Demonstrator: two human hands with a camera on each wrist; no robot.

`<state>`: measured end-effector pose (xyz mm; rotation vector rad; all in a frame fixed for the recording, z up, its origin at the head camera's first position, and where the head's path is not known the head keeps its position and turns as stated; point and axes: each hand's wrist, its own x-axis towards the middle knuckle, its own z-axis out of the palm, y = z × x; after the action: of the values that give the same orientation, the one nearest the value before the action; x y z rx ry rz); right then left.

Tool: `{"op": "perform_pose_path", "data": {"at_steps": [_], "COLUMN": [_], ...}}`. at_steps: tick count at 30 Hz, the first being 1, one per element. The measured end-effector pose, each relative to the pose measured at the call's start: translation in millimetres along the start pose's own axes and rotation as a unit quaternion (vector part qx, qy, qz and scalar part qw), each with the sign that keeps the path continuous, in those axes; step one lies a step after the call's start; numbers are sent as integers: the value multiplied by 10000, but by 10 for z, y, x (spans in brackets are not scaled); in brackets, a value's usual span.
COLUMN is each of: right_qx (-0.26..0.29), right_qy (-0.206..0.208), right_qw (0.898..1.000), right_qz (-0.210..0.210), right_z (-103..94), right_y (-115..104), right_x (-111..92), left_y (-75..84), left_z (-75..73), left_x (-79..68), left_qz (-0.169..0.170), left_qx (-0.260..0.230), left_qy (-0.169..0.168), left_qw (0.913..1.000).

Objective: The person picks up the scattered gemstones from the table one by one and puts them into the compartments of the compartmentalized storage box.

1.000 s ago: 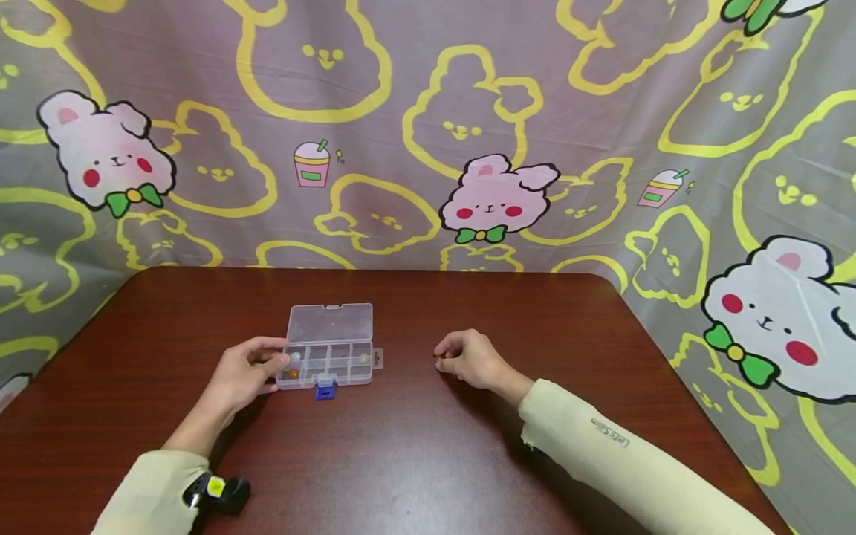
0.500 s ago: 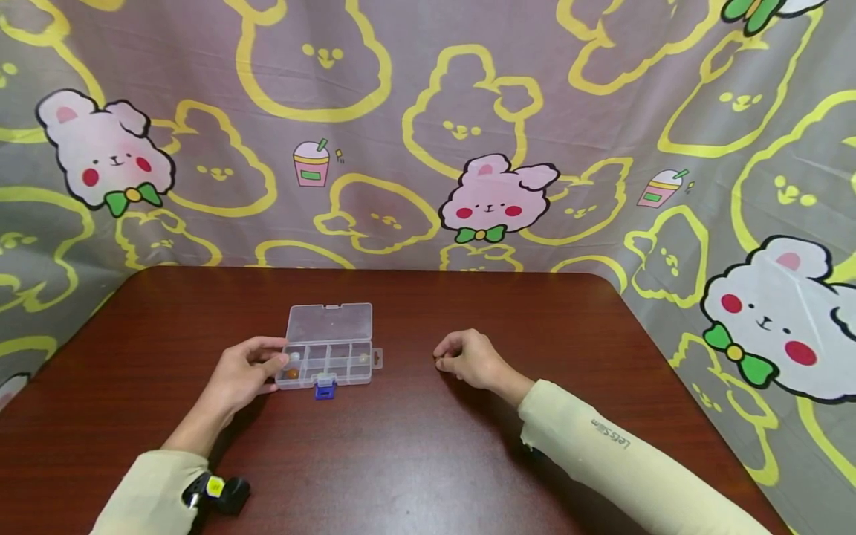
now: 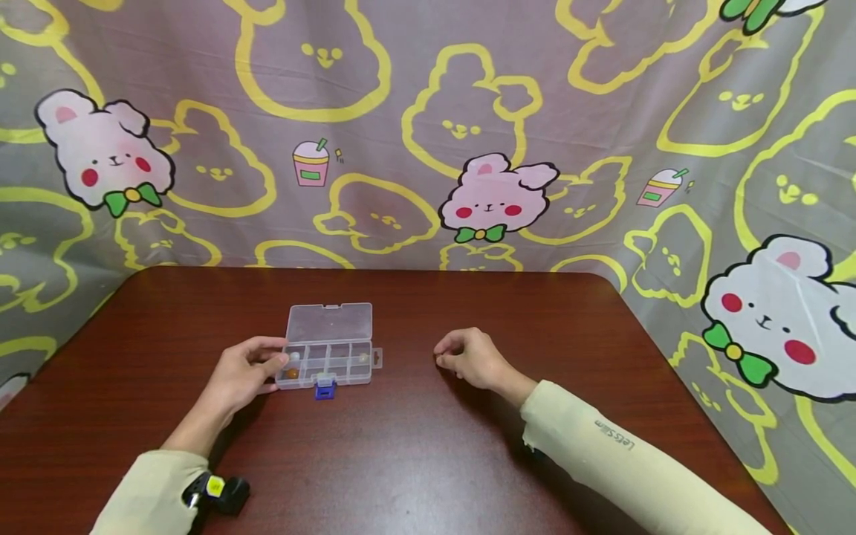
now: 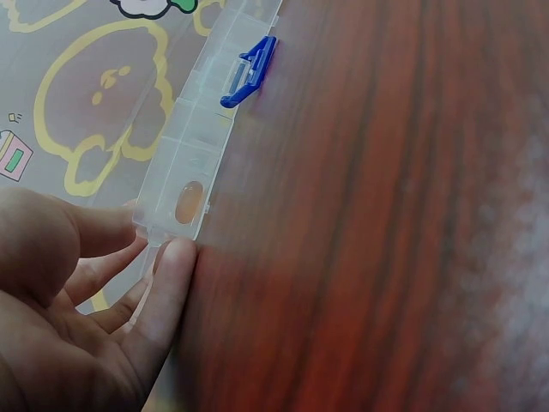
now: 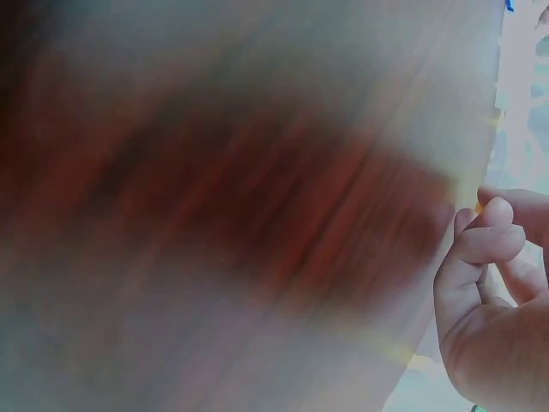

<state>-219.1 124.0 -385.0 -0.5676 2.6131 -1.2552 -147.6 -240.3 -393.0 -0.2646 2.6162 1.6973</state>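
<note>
A clear plastic compartment box [image 3: 337, 370] lies on the table, its lid [image 3: 331, 323] raised at the back and a blue latch [image 3: 325, 391] at the front. My left hand [image 3: 244, 375] grips its left end; the left wrist view shows thumb and fingers on that end wall. Inside sit an amber bead [image 3: 292, 374] in the front-left cell, a whitish bead [image 3: 294, 357] behind it, and a pale bead [image 3: 364, 358] at back right. Right of the box, my right hand [image 3: 471, 359] pinches a small orange-brown piece [image 5: 479, 207], mostly hidden by the fingertips.
The dark wooden table [image 3: 401, 461] ends at a cartoon-print curtain [image 3: 374, 148] at the back and on both sides. Between the box and my right hand lies a strip of bare tabletop. A black wrist device [image 3: 227, 494] sits at the left cuff.
Both hands and the box stay almost where they were. The small brown piece at my right fingertips shows less than before in the head view.
</note>
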Motion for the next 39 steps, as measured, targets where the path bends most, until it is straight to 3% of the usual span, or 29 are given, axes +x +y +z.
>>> {"op": "perform_pose_path", "data": {"at_steps": [18,39], "right_qx": [80,581], "right_qy": [-21,-150], "right_qw": [9997,9973], "right_qz": [-242,-421], "right_z": [104,385], "right_y": [-170,-412], "right_x": [20,104], "left_y": [27,13], "left_z": [10,1], "left_x": [18,0], "left_qz": [-12,-51], "left_qx": [78,63], "left_qy": [15,42], "left_qw": [10000,10000]}}
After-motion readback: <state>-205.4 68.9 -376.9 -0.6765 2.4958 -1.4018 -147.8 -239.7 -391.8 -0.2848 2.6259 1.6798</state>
